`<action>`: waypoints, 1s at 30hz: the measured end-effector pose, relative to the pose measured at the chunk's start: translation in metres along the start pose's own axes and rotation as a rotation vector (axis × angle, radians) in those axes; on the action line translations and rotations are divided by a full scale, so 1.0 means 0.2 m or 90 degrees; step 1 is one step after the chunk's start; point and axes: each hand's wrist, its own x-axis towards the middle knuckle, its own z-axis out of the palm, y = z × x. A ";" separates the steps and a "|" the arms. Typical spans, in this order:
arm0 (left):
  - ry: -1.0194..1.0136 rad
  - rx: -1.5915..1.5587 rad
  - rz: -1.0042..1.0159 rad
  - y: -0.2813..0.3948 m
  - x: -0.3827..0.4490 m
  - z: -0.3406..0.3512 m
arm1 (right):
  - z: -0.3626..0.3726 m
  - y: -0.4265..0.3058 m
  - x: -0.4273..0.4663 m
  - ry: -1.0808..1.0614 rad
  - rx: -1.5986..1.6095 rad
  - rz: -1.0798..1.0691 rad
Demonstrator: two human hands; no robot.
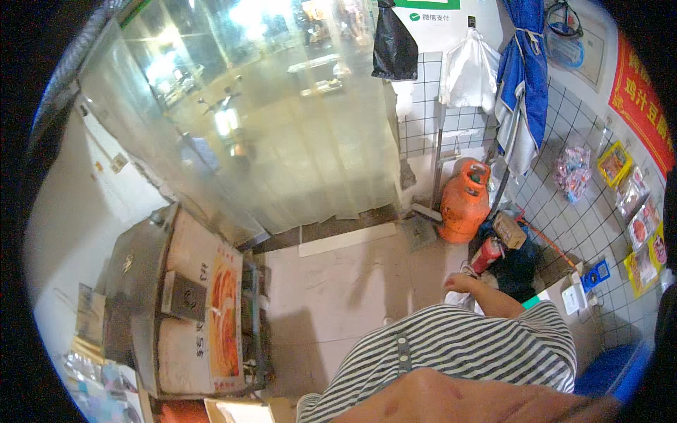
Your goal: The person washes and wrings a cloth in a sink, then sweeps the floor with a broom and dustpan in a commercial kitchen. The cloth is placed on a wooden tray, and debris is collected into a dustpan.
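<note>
My right hand [459,283] is stretched out low in front of my striped shirt [449,343], its fingers loosely bent. White plastic [461,300] shows around and under it; whether the fingers grip any of it cannot be told. Just beyond the hand stands a red fire extinguisher [486,255], with a small brown cardboard box [509,231] close above it in the picture. Behind these, an orange gas cylinder [464,202] stands upright by the tiled wall. My left hand is out of view.
Clear plastic strip curtains [296,158] hang across the doorway. A metal-sided cabinet [185,317] stands on the left. Along the right wall hang a tied blue umbrella [521,90], a black bag [394,45], white plastic bags [468,66] and several packets [644,222]. A blue bin [613,370] is at lower right.
</note>
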 end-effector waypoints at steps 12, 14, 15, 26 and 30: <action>0.254 -0.201 0.346 1.48 0.17 -0.54 | -1.15 0.60 0.74 0.163 -0.424 0.230; 0.233 -0.228 0.290 1.53 0.10 -0.55 | -1.34 0.84 0.96 0.205 -0.497 0.201; 0.361 -0.214 0.299 1.35 0.17 -0.47 | -1.43 0.71 1.15 0.225 -0.528 0.109; -0.004 -0.218 -0.415 0.86 -0.91 0.42 | -1.90 0.98 1.74 0.088 -0.802 -0.013; 0.046 -0.310 -0.442 0.89 -1.05 0.51 | -1.90 0.82 1.82 0.059 -0.859 -0.072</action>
